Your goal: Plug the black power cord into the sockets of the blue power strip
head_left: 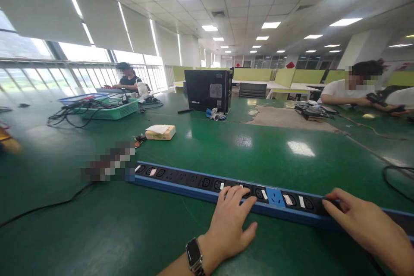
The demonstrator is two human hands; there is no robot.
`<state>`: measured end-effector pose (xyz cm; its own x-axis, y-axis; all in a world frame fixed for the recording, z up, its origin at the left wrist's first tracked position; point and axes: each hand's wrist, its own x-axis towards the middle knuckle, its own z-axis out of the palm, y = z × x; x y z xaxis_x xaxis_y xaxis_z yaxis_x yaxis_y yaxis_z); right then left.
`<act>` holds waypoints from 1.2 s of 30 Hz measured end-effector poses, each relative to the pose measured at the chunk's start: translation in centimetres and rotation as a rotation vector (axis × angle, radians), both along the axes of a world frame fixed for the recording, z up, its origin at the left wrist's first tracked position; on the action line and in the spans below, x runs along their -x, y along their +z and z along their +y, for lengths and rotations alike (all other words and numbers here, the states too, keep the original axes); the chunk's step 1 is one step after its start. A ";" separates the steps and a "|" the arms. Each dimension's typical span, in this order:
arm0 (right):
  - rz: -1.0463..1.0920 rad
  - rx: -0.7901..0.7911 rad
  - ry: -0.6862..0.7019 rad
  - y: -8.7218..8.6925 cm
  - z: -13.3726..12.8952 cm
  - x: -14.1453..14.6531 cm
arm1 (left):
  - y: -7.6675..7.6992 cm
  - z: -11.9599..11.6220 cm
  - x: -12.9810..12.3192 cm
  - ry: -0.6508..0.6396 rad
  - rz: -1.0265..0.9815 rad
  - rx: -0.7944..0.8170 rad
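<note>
A long blue power strip [194, 192] with black sockets and one blue socket lies across the green table. White and pink labels mark several sockets. My left hand [231, 220] rests on the strip's middle with its fingers spread, holding nothing. At the strip's right part, my right hand [365, 220] pinches a black plug [334, 202] between thumb and forefinger, right at a socket. The hand hides most of the plug, so how deep it sits cannot be seen. A dark cable [375, 263] shows below this hand.
A tissue pack [161, 132] lies beyond the strip. Farther back stand a black computer case [207, 90], gloves [215, 114] and a green basket [111, 112] with cables. A black cord [48, 205] runs left. Persons sit at the table's far left and right.
</note>
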<state>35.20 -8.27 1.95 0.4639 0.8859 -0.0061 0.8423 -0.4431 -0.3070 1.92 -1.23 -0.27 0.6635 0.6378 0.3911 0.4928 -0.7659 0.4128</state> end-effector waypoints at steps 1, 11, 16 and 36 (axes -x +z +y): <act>0.002 -0.003 0.007 -0.1 0.0 -0.1 | 0.1 0.0 0.0 0.001 0.001 -0.003; 0.049 -0.044 0.087 -1.7 0.2 -1.6 | 0.0 -0.1 -0.3 0.047 0.037 -0.038; -0.024 0.012 0.061 -1.4 -0.1 -0.8 | -0.1 0.1 -0.4 0.048 0.075 -0.056; -0.115 0.048 0.006 0.3 -0.3 2.3 | -0.5 0.5 -0.4 0.065 0.163 -0.034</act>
<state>32.94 -8.53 2.22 0.4585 0.8887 0.0042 0.8734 -0.4497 -0.1869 2.32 -0.75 -0.73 0.6780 0.6692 0.3040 0.5997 -0.7428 0.2977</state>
